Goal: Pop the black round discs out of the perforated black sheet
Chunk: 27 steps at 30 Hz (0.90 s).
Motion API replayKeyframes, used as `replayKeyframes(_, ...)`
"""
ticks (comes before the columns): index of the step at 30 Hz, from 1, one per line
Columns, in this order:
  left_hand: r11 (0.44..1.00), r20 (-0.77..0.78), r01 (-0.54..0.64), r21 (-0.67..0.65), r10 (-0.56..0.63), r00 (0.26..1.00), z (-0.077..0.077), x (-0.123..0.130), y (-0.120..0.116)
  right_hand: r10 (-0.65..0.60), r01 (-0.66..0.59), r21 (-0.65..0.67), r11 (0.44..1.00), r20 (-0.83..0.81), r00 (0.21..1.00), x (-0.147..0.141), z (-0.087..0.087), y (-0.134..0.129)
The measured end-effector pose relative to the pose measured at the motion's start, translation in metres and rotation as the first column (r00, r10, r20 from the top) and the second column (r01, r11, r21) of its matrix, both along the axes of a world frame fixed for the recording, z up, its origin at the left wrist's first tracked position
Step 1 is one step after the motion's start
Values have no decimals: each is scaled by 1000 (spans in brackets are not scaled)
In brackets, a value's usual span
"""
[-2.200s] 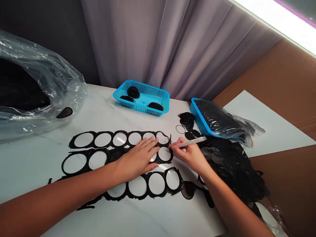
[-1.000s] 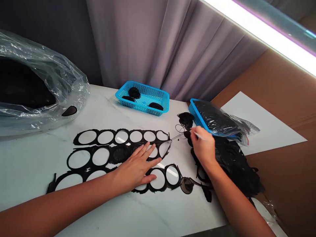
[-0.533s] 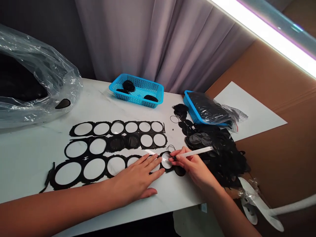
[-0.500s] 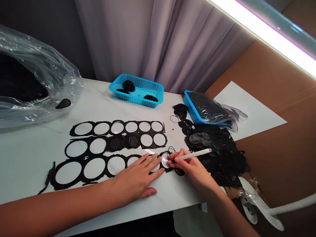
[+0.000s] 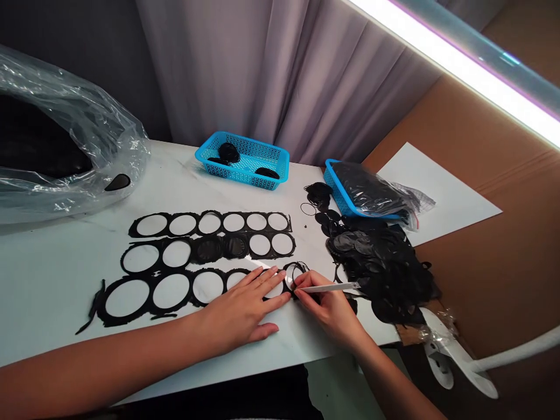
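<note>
My left hand (image 5: 245, 309) lies flat with fingers spread across the nearest black sheet with round holes (image 5: 149, 291), over its right part. In my right hand (image 5: 326, 303) a slim white tool (image 5: 330, 287) is pinched, its tip end at the sheet's right end. A thin black ring (image 5: 300, 268) stands by the fingertips there. Behind the near sheet lie two more perforated black strips; the middle strip (image 5: 156, 258) has two holes filled with dark discs (image 5: 209, 249).
A blue basket (image 5: 245, 175) with black pieces stands at the back. To the right are a second blue basket (image 5: 345, 195) with a bagged black item and a heap of black scraps (image 5: 385, 268). A clear plastic bag (image 5: 118, 134) sits at the left.
My right hand has shifted slightly, and the white tool is tilted lower, closer to level. A black disc that was beside the right hand has gone from that spot; more black pieces show right of it.
</note>
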<state>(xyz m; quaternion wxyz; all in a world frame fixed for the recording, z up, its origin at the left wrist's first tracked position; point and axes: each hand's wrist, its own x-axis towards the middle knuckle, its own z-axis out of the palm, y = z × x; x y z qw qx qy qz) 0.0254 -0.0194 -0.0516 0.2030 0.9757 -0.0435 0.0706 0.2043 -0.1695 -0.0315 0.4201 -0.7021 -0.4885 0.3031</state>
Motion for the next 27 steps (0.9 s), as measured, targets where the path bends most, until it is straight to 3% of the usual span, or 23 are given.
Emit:
replayKeyframes(12, 999, -3, -4, 32, 4, 1000, -2, 0, 0, -31, 31, 21, 999, 20, 999, -2, -2, 0)
replayKeyframes(15, 1000, -18, -10, 29, 11, 1000, -2, 0, -1, 9, -24, 65, 998, 214, 977, -9, -7, -3)
replayKeyframes(19, 999, -5, -33, -4, 33, 999, -1, 0, -1, 80, -155, 96, 983, 539, 839, -1, -10, -6)
replayKeyframes(21, 1000, -17, -28, 7, 28, 999, 0, 0, -1, -36, -62, 131, 989, 635, 772, 23, -5, -4)
replayKeyframes(22, 1000, -27, -24, 16, 24, 999, 0, 0, -1, -165, 49, 189, 981, 668, 726, 39, 0, -2)
replayKeyframes(24, 999, -47, -21, 26, 22, 999, 1, 0, 0, -438, 313, 308, 898, 687, 580, 71, 9, 3)
replayKeyframes(26, 999, -60, -15, 31, 17, 998, 3, 1, 1, -555, 471, 313, 825, 607, 569, 92, 18, 9)
replayKeyframes(27, 999, -61, -9, 34, 11, 998, 5, 0, 2, -556, 498, 266, 825, 539, 633, 96, 21, 12)
